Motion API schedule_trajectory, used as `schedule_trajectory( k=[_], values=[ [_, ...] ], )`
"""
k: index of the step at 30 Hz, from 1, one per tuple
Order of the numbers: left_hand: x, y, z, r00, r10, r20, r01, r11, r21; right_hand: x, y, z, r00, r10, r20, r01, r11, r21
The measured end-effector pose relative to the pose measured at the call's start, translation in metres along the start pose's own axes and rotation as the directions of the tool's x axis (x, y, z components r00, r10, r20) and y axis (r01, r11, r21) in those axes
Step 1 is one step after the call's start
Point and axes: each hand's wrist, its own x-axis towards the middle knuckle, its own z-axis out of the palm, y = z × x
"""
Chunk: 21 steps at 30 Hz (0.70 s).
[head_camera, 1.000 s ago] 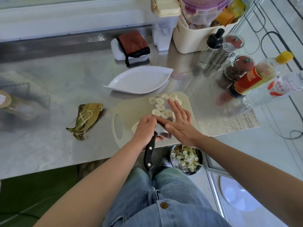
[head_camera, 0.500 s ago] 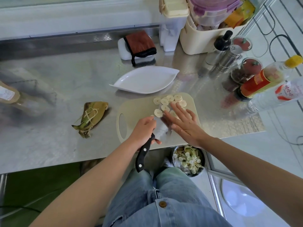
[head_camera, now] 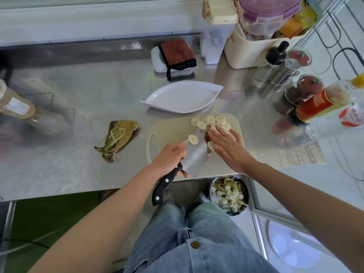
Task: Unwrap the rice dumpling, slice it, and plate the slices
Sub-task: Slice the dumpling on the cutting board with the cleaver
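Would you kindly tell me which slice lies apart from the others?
The lone slice resting on the knife, nearest the left hand; the other slices bunch at the board's far right corner.

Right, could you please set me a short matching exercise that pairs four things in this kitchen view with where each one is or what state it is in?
Things:
1. white plate
2. leaf-wrapped dumpling
3. cleaver
4. metal bowl

Places or states:
a. below the table edge, beside the knees, holding scraps
b. just beyond the far edge of the cutting board
c. tied with string, lying left of the board
d. gripped by the left hand, with a slice on its blade

Pairs: 1-b, 2-c, 3-d, 4-a
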Motion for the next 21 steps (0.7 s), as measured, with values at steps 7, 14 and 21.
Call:
schedule_trajectory(
  k=[7, 14, 21],
  values=[
    [0.001, -0.001, -0.004, 1.0, 0.021, -0.008, -0.022, 0.999, -0.04, -0.007, -0.023, 0.004, 0.985, -0.158, 0.066, 0.162, 0.985, -0.062],
    [-0.005, 0.001, -0.008, 0.999, 0.031, -0.032, -0.032, 0.999, -0.015, -0.004, 0.0, 0.006, 0.996, 0.087, 0.022, -0.084, 0.989, -0.126],
    [-0.004, 0.005, -0.003, 1.0, 0.015, 0.001, -0.015, 0.999, -0.031, 0.01, -0.044, -0.014, 0.961, -0.273, 0.04, 0.275, 0.96, -0.048]
  ],
)
